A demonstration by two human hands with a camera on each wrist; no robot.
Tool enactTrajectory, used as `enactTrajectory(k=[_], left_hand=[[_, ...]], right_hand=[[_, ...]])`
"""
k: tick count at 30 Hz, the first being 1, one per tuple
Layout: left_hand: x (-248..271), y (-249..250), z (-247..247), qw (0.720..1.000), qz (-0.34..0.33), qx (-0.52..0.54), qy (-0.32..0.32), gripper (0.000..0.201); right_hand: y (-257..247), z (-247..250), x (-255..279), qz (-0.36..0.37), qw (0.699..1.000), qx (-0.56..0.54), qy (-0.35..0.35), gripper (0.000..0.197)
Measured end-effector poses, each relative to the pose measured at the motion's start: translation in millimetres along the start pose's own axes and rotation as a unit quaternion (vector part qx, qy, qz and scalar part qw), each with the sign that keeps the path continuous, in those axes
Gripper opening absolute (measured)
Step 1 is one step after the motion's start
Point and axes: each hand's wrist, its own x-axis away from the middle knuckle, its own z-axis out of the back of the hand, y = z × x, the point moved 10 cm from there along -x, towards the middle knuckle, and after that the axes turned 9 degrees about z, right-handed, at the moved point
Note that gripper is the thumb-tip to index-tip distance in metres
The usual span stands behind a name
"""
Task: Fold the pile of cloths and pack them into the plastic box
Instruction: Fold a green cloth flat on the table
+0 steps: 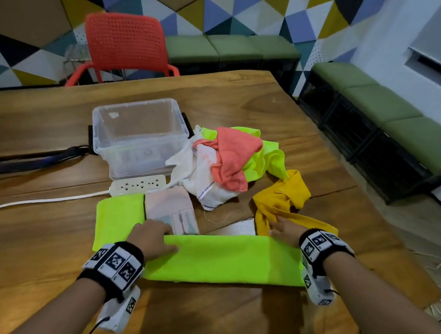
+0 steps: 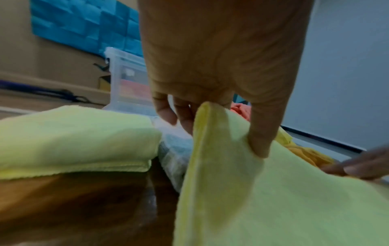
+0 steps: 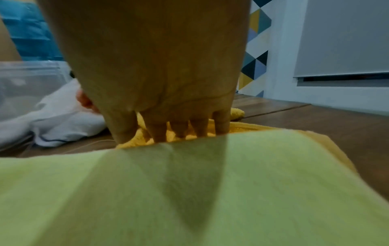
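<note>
A neon green cloth (image 1: 226, 259) (image 3: 189, 191) lies folded into a long strip at the table's near edge. My left hand (image 1: 153, 237) (image 2: 223, 136) pinches its raised left end, thumb on top and fingers behind. My right hand (image 1: 284, 231) (image 3: 172, 131) rests at the strip's far right corner, fingers straight and spread, their tips hidden behind the edge on a yellow cloth (image 1: 281, 197). A second green cloth (image 1: 117, 219) (image 2: 73, 138) lies folded to the left. The clear plastic box (image 1: 135, 142) (image 2: 128, 79) stands behind. Beside it is the pile of cloths (image 1: 231, 157).
A white power strip (image 1: 139, 184) and its cable (image 1: 35, 203) lie in front of the box, with a plastic packet (image 1: 172, 210) next to them. A red chair (image 1: 126, 42) stands behind the wooden table (image 1: 247, 102). Green benches (image 1: 406, 125) line the right wall.
</note>
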Motion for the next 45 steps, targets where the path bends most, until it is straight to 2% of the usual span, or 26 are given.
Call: enactTrajectory(k=[3,7,8,10,12,15,17,19,22,23,24,26,28,30,33,35,36,38,40,43,45], left_hand=[[1,-2,-16,0.980,-0.033,0.169,-0.095,0.020],[1,-1,-20,0.969,-0.047,0.208,-0.123,0.016],[1,0,-22,0.967,-0.044,0.213,-0.135,0.018],[4,-3,-26,0.964,-0.029,0.215,-0.155,0.028],[6,-9,-30,0.967,-0.008,0.205,-0.153,0.039],[9,-25,-38,0.971,0.025,0.191,-0.141,0.051],[9,-32,-43,0.959,0.043,0.241,-0.141,0.052],[15,-34,-40,0.917,0.060,0.374,-0.126,0.040],[22,-43,-40,0.801,0.105,0.583,-0.094,0.036],[24,-49,-41,0.778,0.121,0.611,-0.079,0.037],[24,-55,-40,0.777,0.127,0.615,-0.054,0.043],[24,-61,-36,0.820,0.114,0.560,-0.020,0.062],[27,-63,-32,0.862,0.112,0.493,0.019,0.056],[25,-62,-38,0.887,0.110,0.448,0.030,0.049],[29,-63,-55,0.905,0.109,0.410,0.017,0.045],[34,-70,-68,0.913,0.129,0.387,0.011,0.041],[38,-73,-71,0.920,0.139,0.367,0.014,0.041],[45,-72,-74,0.935,0.139,0.324,0.032,0.048],[45,-70,-75,0.932,0.126,0.337,0.045,0.055],[45,-70,-70,0.913,0.132,0.377,0.088,0.064],[47,-77,-64,0.905,0.176,0.366,0.128,0.057]], right_hand=[[20,13,-17,-0.029,0.999,0.045,0.007,0.063],[10,46,-9,0.010,0.986,0.064,0.151,0.050],[6,47,-3,0.027,0.985,0.051,0.163,0.045],[2,32,7,0.041,0.992,0.048,0.108,0.044],[11,14,20,0.008,0.993,0.112,0.033,0.052],[34,7,40,-0.062,0.974,0.219,-0.015,0.060],[45,0,52,-0.081,0.977,0.196,-0.034,0.062],[52,-6,63,-0.089,0.985,0.143,-0.046,0.055],[58,-6,70,-0.063,0.998,-0.021,0.004,0.025],[58,-2,74,-0.053,0.995,-0.081,0.037,0.019],[60,4,77,-0.042,0.986,-0.142,0.080,0.016],[57,17,85,-0.026,0.965,-0.213,0.151,0.019],[55,21,87,-0.025,0.961,-0.216,0.172,0.015],[58,9,80,-0.047,0.965,-0.221,0.131,0.014],[55,-37,79,-0.102,0.937,-0.334,-0.014,0.029],[57,-56,79,-0.134,0.950,-0.272,-0.072,0.050],[60,-55,76,-0.139,0.965,-0.214,-0.068,0.054],[64,-29,66,-0.135,0.981,-0.134,0.036,0.056],[63,-6,58,-0.114,0.977,-0.137,0.114,0.052],[60,11,51,-0.122,0.969,-0.144,0.159,0.048],[62,14,52,-0.149,0.966,-0.125,0.169,0.055]])
